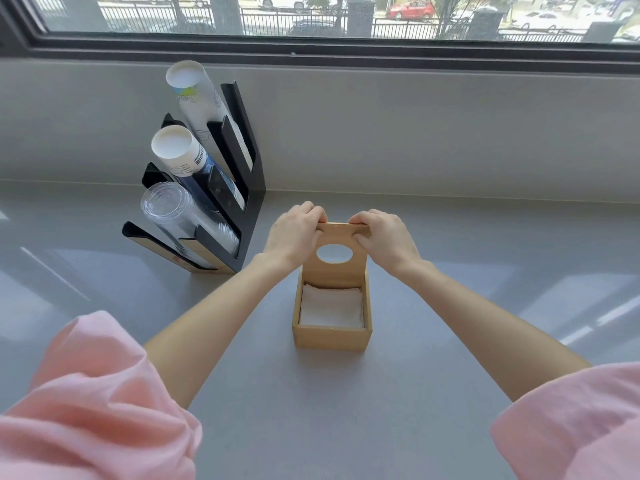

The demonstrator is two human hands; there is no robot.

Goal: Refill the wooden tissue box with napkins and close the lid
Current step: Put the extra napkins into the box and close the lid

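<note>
- One wooden tissue box (331,336) is seen on the grey counter (346,410), near the middle and set back towards the far edge under the window (311,15).
- Its lid (341,268) is stood up at the far side of the box, and one oval hole is cut through it.
- The top edge of the lid is gripped by both hands: the left hand (294,233) is curled over the left end, with the thumb on the near face, and the right hand (384,237) is curled over the right end in the same way.
- One stack of white napkins (331,306) is seen lying flat inside the box, below the rim, so the filling is judged done and the closing is the step in hand.
- For a good close, the lid should be brought down evenly by both hands, so that it is not twisted in its seat.
- The napkins should be kept flat beneath the rim, or a corner may be caught under the lid.
- The fingers should be drawn clear of the front edge before the lid is seated.
- One black cup holder (242,188) is stood towards the far left of the counter, against the wall, with three stacks of cups in it: two of paper, one of clear plastic.
</note>
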